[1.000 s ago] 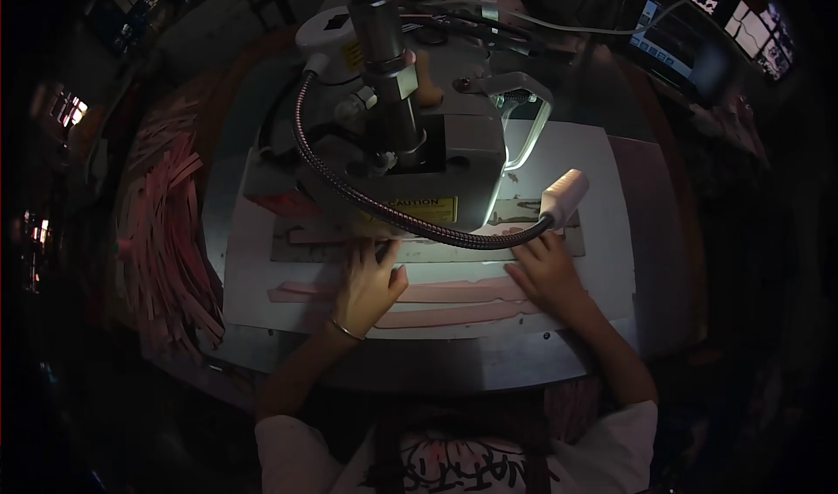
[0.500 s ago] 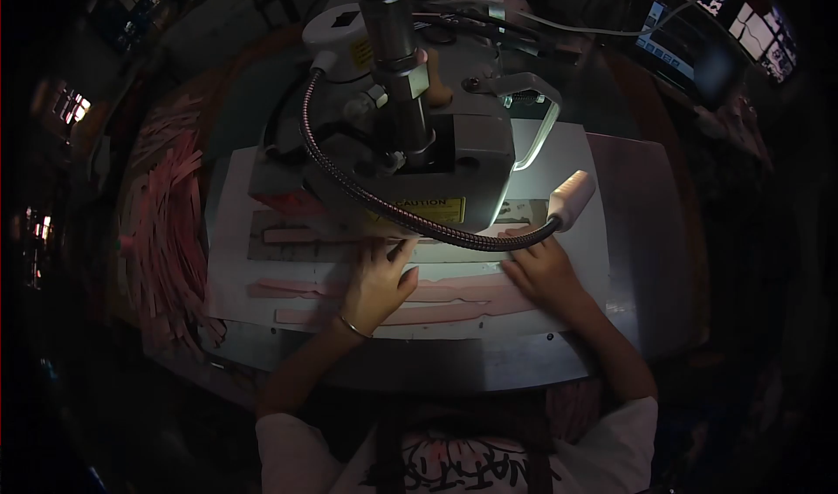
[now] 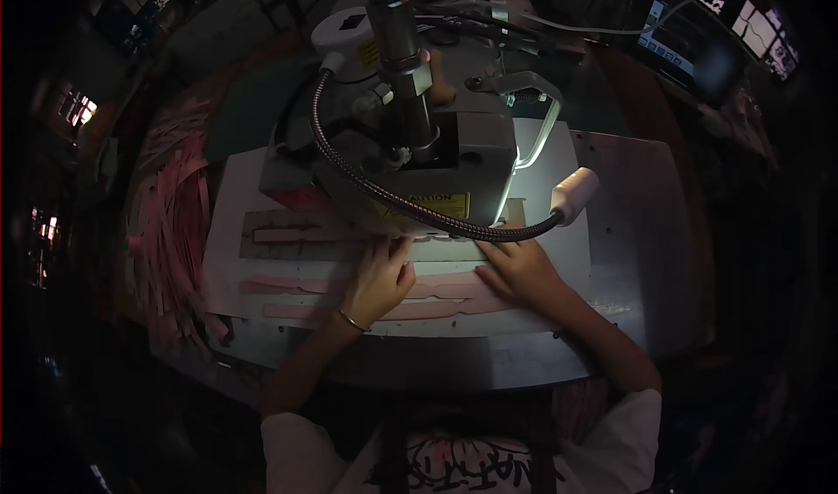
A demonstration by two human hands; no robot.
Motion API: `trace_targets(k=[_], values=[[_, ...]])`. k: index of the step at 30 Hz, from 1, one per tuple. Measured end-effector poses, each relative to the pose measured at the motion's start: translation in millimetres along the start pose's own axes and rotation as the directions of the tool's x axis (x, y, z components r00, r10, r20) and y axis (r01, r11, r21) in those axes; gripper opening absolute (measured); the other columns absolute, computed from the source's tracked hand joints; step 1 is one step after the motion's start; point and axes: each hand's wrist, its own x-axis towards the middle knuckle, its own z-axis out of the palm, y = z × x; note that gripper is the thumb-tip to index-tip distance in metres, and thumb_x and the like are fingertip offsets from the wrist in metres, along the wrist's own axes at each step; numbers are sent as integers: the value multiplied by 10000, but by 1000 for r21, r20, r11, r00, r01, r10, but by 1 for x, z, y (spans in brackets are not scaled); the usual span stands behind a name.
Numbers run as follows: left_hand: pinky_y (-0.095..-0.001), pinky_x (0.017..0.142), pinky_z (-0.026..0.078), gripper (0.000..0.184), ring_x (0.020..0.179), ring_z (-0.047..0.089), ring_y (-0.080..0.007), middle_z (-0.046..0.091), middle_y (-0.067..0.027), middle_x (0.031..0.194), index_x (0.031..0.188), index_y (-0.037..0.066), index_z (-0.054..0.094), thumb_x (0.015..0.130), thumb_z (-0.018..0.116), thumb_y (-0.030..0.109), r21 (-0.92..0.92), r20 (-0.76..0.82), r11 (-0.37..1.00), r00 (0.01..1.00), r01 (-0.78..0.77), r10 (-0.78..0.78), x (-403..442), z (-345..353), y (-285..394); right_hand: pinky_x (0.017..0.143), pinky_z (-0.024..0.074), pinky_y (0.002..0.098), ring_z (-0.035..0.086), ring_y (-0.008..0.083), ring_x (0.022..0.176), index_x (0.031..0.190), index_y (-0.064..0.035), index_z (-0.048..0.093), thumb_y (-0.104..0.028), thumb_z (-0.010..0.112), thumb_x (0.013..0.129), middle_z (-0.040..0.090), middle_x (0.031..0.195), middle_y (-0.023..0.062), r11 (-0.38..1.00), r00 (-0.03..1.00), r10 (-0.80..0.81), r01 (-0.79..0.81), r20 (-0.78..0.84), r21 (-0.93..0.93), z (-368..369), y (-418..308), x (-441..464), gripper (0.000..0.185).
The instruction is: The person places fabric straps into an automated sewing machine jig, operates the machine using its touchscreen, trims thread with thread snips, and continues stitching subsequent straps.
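Left hand (image 3: pixel 377 280) and right hand (image 3: pixel 521 271) lie palms-down, fingers loosely extended at the grey plate (image 3: pixel 319 250); any pinch, I can't tell. Pink strip (image 3: pixel 288 234) at left hand's ten o'clock: uneven pressure could skew it beneath the machine head (image 3: pixel 484 167) at twelve.

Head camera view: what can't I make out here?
Head view: whatever lies directly beneath the machine head, hidden by its casing.
Head view: some fingertips of the right hand, hidden behind the metal gooseneck.
Head view: the caution label's fine print, too small to read; the gooseneck also crosses the label.
Head view: the monitor's text, too small and blurred.
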Motion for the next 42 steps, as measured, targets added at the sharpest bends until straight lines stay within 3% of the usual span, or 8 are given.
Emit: trace_targets(k=[11, 16, 21, 26, 31, 35, 40, 42], values=[[-390, 617, 428, 412, 714, 511, -326, 539, -176, 891, 1167, 62, 516, 770, 539, 167, 72, 0, 995, 998, -65, 65, -3, 6, -10, 843, 415, 347, 505, 265, 964, 1114, 28, 548, -159, 606, 792, 546, 1056, 125, 1000, 999, 4, -4, -39, 4, 7, 2, 4, 377], [-391, 649, 452, 502, 792, 516, -336, 536, -171, 986, 1198, 54, 482, 709, 553, 143, 76, 34, 995, 997, -71, 68, 0, 2, -19, 763, 450, 384, 557, 301, 894, 1038, 18, 570, -128, 599, 791, 589, 992, 169, 971, 975, 189, -203, 114, 124, 3, 15, 32, 288], [-397, 588, 426, 401, 714, 509, -332, 538, -175, 915, 1152, 69, 519, 767, 540, 176, 55, -66, 993, 991, -109, 113, -1, -1, -18, 744, 421, 354, 526, 241, 835, 865, -8, 582, -99, 619, 768, 580, 895, 91, 960, 981, -34, 85, -190, 266, 35, 30, 58, 138], [-412, 646, 451, 512, 786, 517, -353, 538, -186, 974, 1203, 51, 476, 710, 552, 167, 59, 35, 997, 998, -48, 46, -4, 2, -23, 718, 414, 360, 523, 241, 777, 844, -17, 567, -88, 602, 781, 564, 854, 84, 918, 999, -24, 9, 32, 396, 61, 47, 64, 101], [-419, 648, 451, 512, 791, 516, -362, 537, -192, 994, 1207, 49, 476, 717, 546, 180, 73, 33, 995, 997, -65, 63, -5, 3, -25, 702, 410, 349, 521, 248, 758, 883, -25, 578, -82, 563, 809, 549, 859, 85, 916, 976, 216, -212, 27, 342, 40, 27, 59, 94], [-418, 684, 447, 502, 794, 516, -368, 532, -195, 1028, 1201, 50, 484, 735, 559, 222, 64, 36, 995, 997, -70, 68, -5, 0, -25, 678, 401, 332, 515, 248, 753, 934, -42, 594, -114, 538, 838, 550, 890, 88, 978, 976, 121, -86, -182, 190, 33, 12, 42, 132], [-395, 722, 432, 453, 837, 530, -349, 552, -184, 1035, 1218, 89, 504, 796, 565, 241, -160, 35, 984, 995, -83, 89, -8, 5, -45, 790, 418, 391, 548, 292, 732, 956, 1, 573, -144, 551, 826, 585, 829, 142, 991, 998, 1, -10, -68, -130, 36, -1, 29, 196], [-401, 736, 430, 460, 849, 526, -352, 544, -185, 1048, 1218, 90, 502, 793, 568, 256, -110, 20, 989, 995, -96, 99, -10, 2, -47, 787, 418, 393, 546, 292, 741, 947, -4, 578, -155, 558, 825, 587, 824, 136, 992, 998, -15, 8, -59, -129, 41, 0, 29, 195]])
